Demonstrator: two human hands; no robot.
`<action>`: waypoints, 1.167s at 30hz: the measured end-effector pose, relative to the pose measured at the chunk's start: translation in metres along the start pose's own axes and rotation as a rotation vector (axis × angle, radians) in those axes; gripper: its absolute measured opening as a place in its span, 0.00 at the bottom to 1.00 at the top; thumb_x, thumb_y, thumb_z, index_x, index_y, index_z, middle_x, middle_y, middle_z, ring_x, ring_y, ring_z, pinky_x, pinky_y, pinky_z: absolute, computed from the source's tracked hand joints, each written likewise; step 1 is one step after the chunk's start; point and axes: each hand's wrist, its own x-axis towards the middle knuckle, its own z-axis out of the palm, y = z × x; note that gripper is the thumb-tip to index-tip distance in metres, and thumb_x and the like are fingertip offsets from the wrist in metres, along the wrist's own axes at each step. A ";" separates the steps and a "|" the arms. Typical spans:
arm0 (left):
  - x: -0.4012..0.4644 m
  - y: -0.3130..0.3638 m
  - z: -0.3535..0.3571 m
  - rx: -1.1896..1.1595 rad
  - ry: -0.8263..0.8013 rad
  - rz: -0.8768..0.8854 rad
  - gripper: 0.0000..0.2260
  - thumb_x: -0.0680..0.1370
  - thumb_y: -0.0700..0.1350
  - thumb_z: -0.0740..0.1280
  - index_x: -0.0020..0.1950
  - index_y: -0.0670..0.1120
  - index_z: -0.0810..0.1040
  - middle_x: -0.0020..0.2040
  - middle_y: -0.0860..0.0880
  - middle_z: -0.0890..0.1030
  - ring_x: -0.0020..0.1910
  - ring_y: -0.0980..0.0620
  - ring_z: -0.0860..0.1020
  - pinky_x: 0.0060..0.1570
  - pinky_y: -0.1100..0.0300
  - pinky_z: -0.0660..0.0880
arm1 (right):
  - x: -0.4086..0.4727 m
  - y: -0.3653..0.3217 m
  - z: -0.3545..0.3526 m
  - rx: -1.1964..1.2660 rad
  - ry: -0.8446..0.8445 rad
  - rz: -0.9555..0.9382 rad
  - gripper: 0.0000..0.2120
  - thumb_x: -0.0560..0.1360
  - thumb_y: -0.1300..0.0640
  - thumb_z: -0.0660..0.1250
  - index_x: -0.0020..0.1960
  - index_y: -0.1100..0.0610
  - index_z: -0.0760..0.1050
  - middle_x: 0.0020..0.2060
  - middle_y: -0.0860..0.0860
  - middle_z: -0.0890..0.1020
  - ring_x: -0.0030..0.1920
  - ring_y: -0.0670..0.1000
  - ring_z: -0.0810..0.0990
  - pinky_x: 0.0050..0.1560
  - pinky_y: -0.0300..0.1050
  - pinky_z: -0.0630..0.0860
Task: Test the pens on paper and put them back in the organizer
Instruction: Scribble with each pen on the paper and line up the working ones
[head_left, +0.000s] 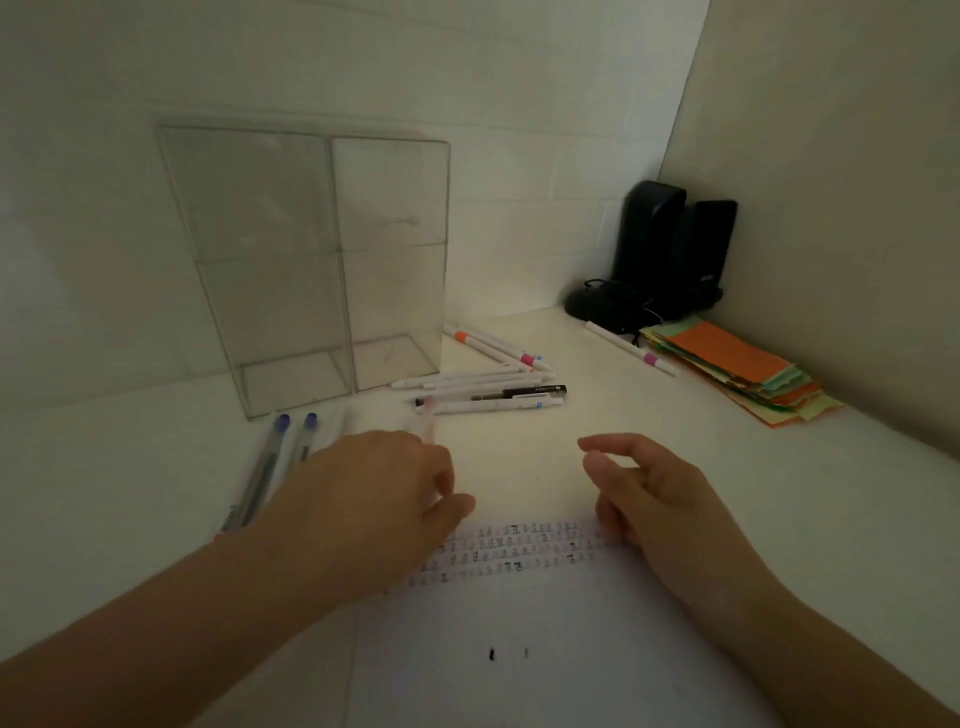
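A single wide-angle camera sat on the person's head, looking forward and steeply down onto the white desk (675, 467). It was close over the paper (519, 623) at the bottom edge, both forearms entering from below, and faced the corner where two walls met, lines bending near the borders.

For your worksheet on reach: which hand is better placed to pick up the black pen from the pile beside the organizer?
Probably the right hand: it is open and empty, and nearer the black pen. The left hand is closed around a pink-tipped pen.
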 end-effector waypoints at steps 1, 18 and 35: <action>-0.002 0.000 0.001 0.020 -0.037 -0.029 0.15 0.77 0.61 0.53 0.53 0.56 0.74 0.47 0.55 0.77 0.46 0.57 0.74 0.50 0.62 0.71 | 0.001 0.000 -0.001 0.014 -0.005 0.003 0.08 0.77 0.48 0.59 0.52 0.46 0.75 0.22 0.48 0.75 0.23 0.40 0.69 0.27 0.28 0.66; -0.017 -0.037 0.002 -0.169 -0.037 0.158 0.06 0.77 0.56 0.58 0.44 0.56 0.71 0.52 0.62 0.69 0.52 0.63 0.68 0.56 0.65 0.66 | -0.001 -0.006 0.002 -0.007 0.015 -0.115 0.06 0.75 0.53 0.63 0.41 0.50 0.77 0.24 0.52 0.77 0.23 0.40 0.70 0.28 0.28 0.66; 0.054 -0.021 0.020 -0.195 0.106 0.166 0.09 0.78 0.48 0.60 0.58 0.55 0.69 0.59 0.56 0.69 0.59 0.55 0.67 0.63 0.53 0.65 | 0.010 -0.004 0.015 0.085 -0.033 0.131 0.10 0.79 0.58 0.55 0.45 0.57 0.72 0.27 0.48 0.77 0.25 0.40 0.69 0.30 0.33 0.66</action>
